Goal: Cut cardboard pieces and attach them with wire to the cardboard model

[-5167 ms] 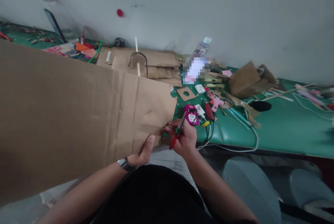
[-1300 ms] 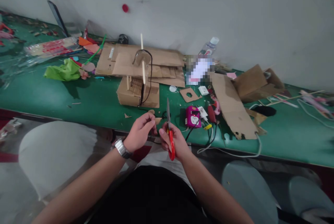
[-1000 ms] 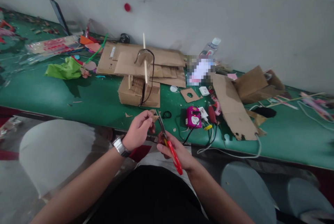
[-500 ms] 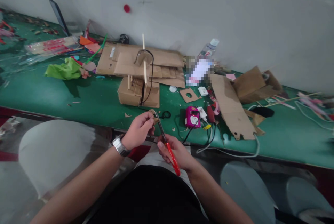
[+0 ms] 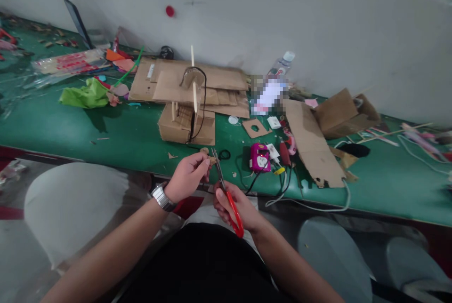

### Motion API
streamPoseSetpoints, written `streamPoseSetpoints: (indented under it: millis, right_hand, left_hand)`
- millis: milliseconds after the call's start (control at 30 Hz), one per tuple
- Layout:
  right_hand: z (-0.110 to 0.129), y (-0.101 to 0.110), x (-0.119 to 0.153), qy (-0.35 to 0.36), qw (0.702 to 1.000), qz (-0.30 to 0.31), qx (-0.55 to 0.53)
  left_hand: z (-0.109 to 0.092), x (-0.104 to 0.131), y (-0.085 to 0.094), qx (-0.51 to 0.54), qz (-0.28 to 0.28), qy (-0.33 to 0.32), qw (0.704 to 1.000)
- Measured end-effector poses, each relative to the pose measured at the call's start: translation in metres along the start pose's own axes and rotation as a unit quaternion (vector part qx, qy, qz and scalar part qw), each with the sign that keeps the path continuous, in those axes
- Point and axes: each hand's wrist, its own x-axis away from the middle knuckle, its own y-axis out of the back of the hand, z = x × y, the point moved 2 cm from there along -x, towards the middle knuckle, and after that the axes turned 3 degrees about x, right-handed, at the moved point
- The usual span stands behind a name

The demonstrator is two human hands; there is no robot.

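Observation:
My left hand (image 5: 191, 177) pinches a small piece of cardboard (image 5: 212, 160) between thumb and fingers, over the table's front edge. Red-handled scissors (image 5: 234, 212) are gripped in my right hand (image 5: 238, 204), their blades pointing away from me and up against the cardboard piece. The blades now stand slightly apart. Just beyond my hands a cardboard box model (image 5: 174, 130) carries upright wooden sticks, a round cardboard disc (image 5: 193, 78) and a black cord. A small loop of black cord (image 5: 224, 154) lies right of the blade tips.
On the green table (image 5: 116, 129) stands a purple device (image 5: 259, 157) with cables. Cardboard sheets (image 5: 169, 77), a cut cardboard square (image 5: 256, 128), a bottle (image 5: 282, 64) and an open box (image 5: 348, 114) lie farther back. Green crumpled material (image 5: 84, 93) is at left. Stools (image 5: 76, 204) flank me below.
The scissor blades and handles have spread a little, and the cardboard piece has turned slightly in my left fingers. Both hands stay in nearly the same place.

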Motion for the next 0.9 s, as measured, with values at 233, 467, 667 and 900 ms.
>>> streamPoseSetpoints:
  millis: [233,467,667,900]
  right_hand:
    - [-0.0035,-0.0016,-0.0017,0.007,1.000,-0.013,0.001]
    - [-0.0001,-0.0033,0.0004,0.021,0.999,-0.007,0.032]
    - [0.0012,0.0002,0.0035,0.015,0.999,0.011,0.049]
    - [0.0035,0.0020,0.0023,0.023,0.998,0.014,0.058]
  left_hand:
    - [0.0036,-0.0007,0.0023,-0.019,0.016,-0.004,1.000]
    - [0.0030,0.0005,0.0023,-0.007,0.018,-0.014,1.000]
    - [0.0032,0.0000,0.0036,-0.003,0.019,-0.014,1.000]
    - [0.0058,0.0003,0.0026,-0.014,0.002,-0.014,1.000]
